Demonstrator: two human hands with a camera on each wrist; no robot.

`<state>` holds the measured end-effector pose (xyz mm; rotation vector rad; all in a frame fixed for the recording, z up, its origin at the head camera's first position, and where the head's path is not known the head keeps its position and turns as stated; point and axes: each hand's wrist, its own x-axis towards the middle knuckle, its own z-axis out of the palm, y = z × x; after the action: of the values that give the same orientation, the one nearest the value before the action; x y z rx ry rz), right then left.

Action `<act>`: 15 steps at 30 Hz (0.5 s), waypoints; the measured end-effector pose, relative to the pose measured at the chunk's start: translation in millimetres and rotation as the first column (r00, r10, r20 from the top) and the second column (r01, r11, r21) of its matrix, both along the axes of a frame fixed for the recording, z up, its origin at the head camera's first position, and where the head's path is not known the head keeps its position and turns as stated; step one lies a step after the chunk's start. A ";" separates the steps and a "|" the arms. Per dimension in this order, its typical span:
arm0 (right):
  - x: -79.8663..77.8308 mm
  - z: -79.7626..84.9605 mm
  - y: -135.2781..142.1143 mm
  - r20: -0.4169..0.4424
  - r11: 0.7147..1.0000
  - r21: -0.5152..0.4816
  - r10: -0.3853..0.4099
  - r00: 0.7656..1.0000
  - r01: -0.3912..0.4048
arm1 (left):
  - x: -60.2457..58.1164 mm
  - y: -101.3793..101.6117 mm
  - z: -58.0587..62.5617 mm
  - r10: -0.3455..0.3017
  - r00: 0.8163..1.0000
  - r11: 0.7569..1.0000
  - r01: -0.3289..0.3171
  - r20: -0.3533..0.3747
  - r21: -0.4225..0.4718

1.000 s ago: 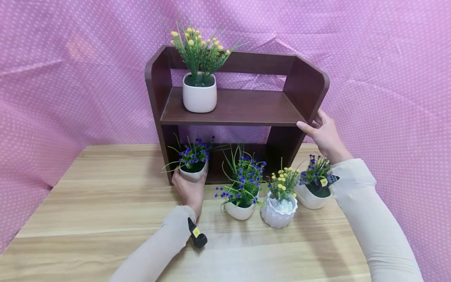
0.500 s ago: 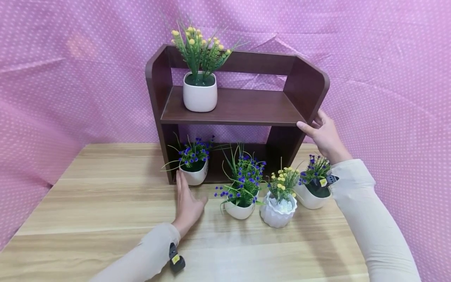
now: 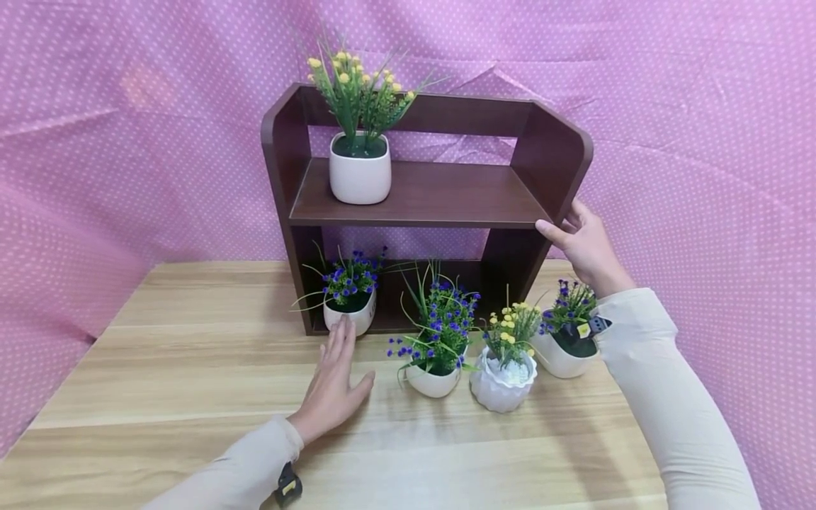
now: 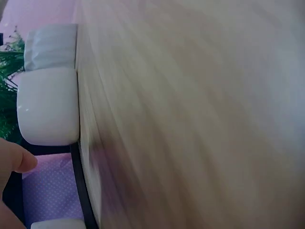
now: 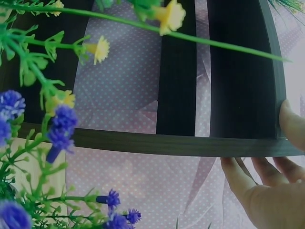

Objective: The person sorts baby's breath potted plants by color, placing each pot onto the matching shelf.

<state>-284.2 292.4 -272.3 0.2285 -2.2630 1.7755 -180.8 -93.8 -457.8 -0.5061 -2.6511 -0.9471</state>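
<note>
My left hand (image 3: 331,389) lies with straight fingers, its fingertips right at the front of a white pot (image 3: 365,319) of purple flowers. That pot stands at the left end of the lower level of a dark brown two-tier shelf (image 3: 459,193). My right hand (image 3: 593,249) grips the shelf's right side panel, thumb at the front by the upper board and fingers behind; the right wrist view shows the fingers (image 5: 238,179) against the panel's outer face. On the upper level, at left, stands a white pot (image 3: 360,180) of yellow flowers.
In front of the shelf on the wooden table (image 3: 191,397) stand a white pot of purple flowers (image 3: 435,384), a ridged white pot of yellow flowers (image 3: 503,389) and another purple-flowered pot (image 3: 561,360) beneath the right forearm. Pink dotted cloth (image 3: 159,142) hangs behind.
My left hand has let go of the lower-left pot, drawn back toward me and straightened its fingers, now at the pot's front. The right hand keeps its grip on the shelf.
</note>
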 end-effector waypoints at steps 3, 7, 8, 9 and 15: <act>-0.1 0.1 0.1 0.004 1.000 -0.002 0.001 1.000 -0.001 | -1.8 -5.1 2.0 -0.005 0.999 0.994 0.000 -0.046 -0.107; -0.7 -0.9 0.3 0.004 1.000 -0.027 0.014 1.000 -0.014 | -6.3 -13.0 4.6 -0.011 0.995 0.975 -0.011 -0.095 -0.222; -0.8 -1.1 0.4 0.003 0.999 -0.033 0.017 1.000 -0.016 | -8.0 -14.8 4.9 -0.013 0.994 0.970 -0.013 -0.105 -0.244; -1.1 -1.2 0.5 0.004 0.999 -0.038 0.018 1.000 -0.018 | -9.7 -16.6 5.2 -0.016 0.993 0.965 -0.015 -0.115 -0.263; -0.7 -0.2 0.5 0.016 1.000 -0.023 0.014 1.000 -0.013 | -19.5 -24.2 5.1 -0.027 0.987 0.941 -0.029 -0.158 -0.338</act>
<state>-284.9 292.9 -272.5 0.2266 -2.2554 1.8156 -200.4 -118.0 -452.7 -0.6268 -2.6713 -0.4230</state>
